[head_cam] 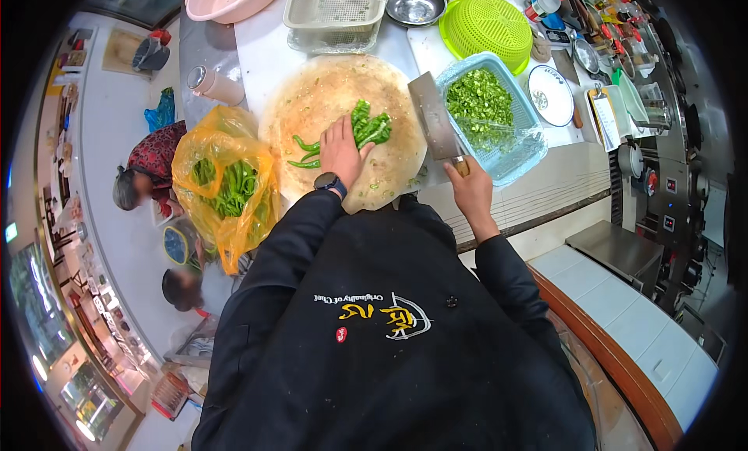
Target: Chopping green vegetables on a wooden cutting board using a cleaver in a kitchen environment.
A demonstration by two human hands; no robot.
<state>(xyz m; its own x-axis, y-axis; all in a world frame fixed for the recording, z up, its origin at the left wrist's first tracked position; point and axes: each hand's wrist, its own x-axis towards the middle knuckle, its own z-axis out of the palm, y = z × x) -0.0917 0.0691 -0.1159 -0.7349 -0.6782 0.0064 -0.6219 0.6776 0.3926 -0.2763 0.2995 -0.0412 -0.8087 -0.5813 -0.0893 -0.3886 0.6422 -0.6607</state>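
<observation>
My left hand (340, 153) lies over a bunch of long green chili peppers (371, 126), holding them down on a round wooden chopping block (304, 94). The stem ends poke out to the left of the hand and the other ends to the right. In my right hand (472, 191) is a cleaver (433, 115), gripped by its wooden handle. Its broad blade is over the gap between the block's right edge and a light blue plastic basket (526, 164). Chopped green pepper (482, 100) fills the basket, partly under clear film.
An orange plastic bag (201, 135) of whole peppers stands left of the block, near a pale bottle (216, 85). Behind are a pink basin (234, 1), strainer trays (336, 12) and a lime-green colander (488, 30). A plate (550, 94) lies right. Two people sit at left.
</observation>
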